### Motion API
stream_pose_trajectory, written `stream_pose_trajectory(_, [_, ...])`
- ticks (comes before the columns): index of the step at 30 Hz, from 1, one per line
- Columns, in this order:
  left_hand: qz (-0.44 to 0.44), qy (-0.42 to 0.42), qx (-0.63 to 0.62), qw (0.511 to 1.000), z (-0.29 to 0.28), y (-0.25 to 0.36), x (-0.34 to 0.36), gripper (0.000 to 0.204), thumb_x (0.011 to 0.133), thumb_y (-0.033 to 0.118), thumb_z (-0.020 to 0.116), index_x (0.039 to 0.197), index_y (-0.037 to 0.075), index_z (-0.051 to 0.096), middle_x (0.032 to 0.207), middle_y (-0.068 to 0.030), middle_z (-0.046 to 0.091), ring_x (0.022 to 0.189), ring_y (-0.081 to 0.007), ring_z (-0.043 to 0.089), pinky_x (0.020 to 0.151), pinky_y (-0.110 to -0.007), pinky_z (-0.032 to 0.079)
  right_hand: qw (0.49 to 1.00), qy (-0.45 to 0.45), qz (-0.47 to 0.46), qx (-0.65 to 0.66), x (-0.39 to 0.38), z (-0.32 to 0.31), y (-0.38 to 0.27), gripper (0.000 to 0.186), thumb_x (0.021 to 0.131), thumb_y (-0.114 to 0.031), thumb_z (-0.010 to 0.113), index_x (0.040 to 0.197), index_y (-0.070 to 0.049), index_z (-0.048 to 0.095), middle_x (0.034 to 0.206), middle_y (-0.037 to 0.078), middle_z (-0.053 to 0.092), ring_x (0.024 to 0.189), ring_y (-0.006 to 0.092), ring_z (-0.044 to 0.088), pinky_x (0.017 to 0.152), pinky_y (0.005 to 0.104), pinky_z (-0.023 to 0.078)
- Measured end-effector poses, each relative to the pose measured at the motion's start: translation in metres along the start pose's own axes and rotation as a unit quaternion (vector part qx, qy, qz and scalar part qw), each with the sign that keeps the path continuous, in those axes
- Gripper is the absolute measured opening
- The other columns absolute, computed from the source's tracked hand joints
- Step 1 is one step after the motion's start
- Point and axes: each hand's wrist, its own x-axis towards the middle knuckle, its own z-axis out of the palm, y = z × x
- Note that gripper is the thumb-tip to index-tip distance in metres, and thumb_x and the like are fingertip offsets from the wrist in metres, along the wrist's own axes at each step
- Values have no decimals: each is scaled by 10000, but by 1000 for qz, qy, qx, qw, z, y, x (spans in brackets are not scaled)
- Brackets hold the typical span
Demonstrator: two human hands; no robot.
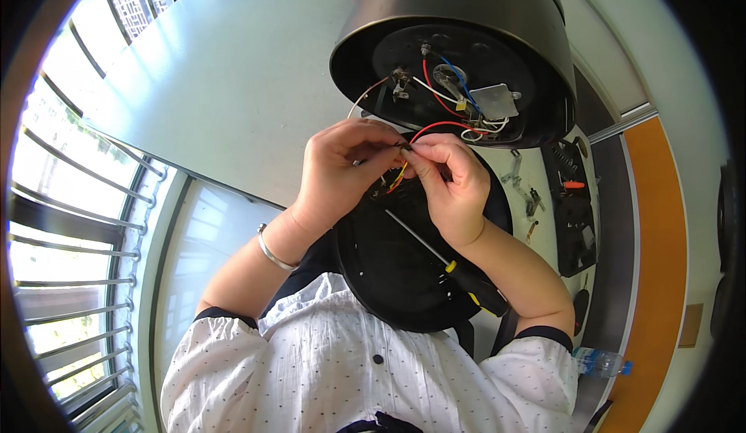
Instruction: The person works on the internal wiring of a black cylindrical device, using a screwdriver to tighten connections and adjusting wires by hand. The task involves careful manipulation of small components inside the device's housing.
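Fingertips of my left hand [346,161] and my right hand [451,180] meet in a pinch at a small dark connector [404,146] with wires; its exact kind is hard to make out. A red wire [443,124] runs from there up into the open underside of a dark metal appliance housing [458,13] lying on its side. Inside the housing are blue, white and red wires and a silvery plate [495,101]. Under my hands is a round black cover [373,270], with a screwdriver [451,264] with a black and yellow handle lying on it.
A pale table [233,60] extends to the left and back. On the right, a black tool case [571,208] holds an orange-handled tool, with small metal parts [532,200] beside it. A plastic bottle [600,362] with a blue cap lies at the lower right.
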Motion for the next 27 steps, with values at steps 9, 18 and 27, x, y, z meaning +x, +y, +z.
stream_pose_trajectory(9, [-18,19,16,1000,2,4,-2,129,770,-105,625,893,-66,617,909,-109,655,838,-160,641,766,-256,529,999,4,-30,-37,0,-3,-1,126,735,62,681,805,15,587,809,123,623,660,211,628,563,269,512])
stream_pose_trajectory(18, [-20,23,15,999,5,6,-5,123,748,-79,669,865,-54,641,911,-103,662,828,-151,643,737,-243,535,986,17,-114,-120,2,-5,-3,154,731,59,668,831,2,567,823,119,608,666,262,615,562,306,500])
stream_pose_trajectory(27, [3,32,53,998,5,4,-5,121,736,-107,654,843,-53,659,895,-110,660,801,-163,648,719,-242,542,994,2,-68,-80,2,-7,-3,151,727,56,679,817,3,570,808,116,602,650,237,614,544,289,494])
